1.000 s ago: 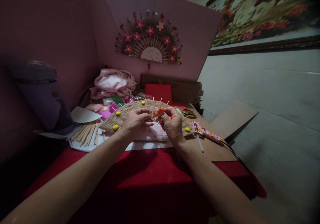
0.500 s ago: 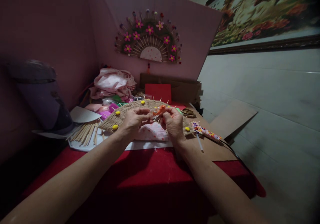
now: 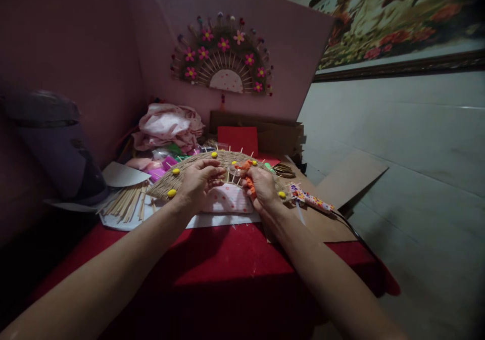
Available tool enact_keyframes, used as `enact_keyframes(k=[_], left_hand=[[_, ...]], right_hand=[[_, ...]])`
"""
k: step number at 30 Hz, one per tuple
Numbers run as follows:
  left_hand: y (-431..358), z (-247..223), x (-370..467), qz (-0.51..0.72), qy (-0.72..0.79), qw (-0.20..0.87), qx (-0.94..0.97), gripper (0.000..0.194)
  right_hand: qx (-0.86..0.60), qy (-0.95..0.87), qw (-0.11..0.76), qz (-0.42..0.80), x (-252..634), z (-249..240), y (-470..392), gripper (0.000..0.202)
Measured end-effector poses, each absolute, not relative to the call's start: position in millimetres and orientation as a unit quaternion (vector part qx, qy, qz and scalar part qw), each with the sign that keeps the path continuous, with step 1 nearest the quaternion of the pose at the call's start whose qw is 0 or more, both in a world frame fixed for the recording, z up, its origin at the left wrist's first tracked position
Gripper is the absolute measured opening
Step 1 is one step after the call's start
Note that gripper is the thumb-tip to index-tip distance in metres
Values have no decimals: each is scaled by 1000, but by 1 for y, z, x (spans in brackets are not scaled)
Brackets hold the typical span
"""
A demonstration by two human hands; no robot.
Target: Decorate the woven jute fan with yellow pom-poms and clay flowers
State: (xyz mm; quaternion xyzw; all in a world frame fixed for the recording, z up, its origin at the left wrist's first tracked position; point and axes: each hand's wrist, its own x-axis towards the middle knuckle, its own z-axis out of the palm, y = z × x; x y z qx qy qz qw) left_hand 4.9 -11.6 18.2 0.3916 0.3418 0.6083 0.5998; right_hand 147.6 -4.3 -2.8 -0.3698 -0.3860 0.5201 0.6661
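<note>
My right hand (image 3: 262, 186) is closed around a crumpled orange packet (image 3: 250, 184), with clear plastic at its upper end. Its exact kind is hard to make out. A little to the left, my left hand (image 3: 200, 181) has its fingers curled but apart, and nothing shows between them. Under and behind both hands lies a fan-shaped piece wrapped in twine (image 3: 166, 182), with yellow buttons and thin sticks poking from its edge. Its lower middle is covered by white cloth with pink dots (image 3: 225, 200).
Loose wooden sticks (image 3: 125, 202) lie at left near a purple bin (image 3: 62, 158). Folded pink cloth (image 3: 166, 125) is piled behind. A flower-patterned glue gun (image 3: 312, 198) rests on cardboard (image 3: 329, 229) at right. A finished fan (image 3: 226, 80) hangs on the board.
My left hand has let go of the orange packet and drawn slightly left. The packet is now in my right hand alone, its lower part hanging further down.
</note>
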Motion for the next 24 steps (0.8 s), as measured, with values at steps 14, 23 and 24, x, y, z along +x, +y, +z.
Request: enact_keyframes(k=[14, 23, 24], left_hand=[[-16, 19, 7, 574, 313, 645, 396, 23], [-10, 19, 4, 588, 273, 673, 356, 24], [-9, 19, 4, 594, 274, 671, 349, 24]], right_hand=[[-388, -430, 652, 489, 143, -4, -8, 6], [-366, -360, 656, 553, 147, 2, -8, 15], [-358, -341, 682, 538, 149, 3, -7, 15]])
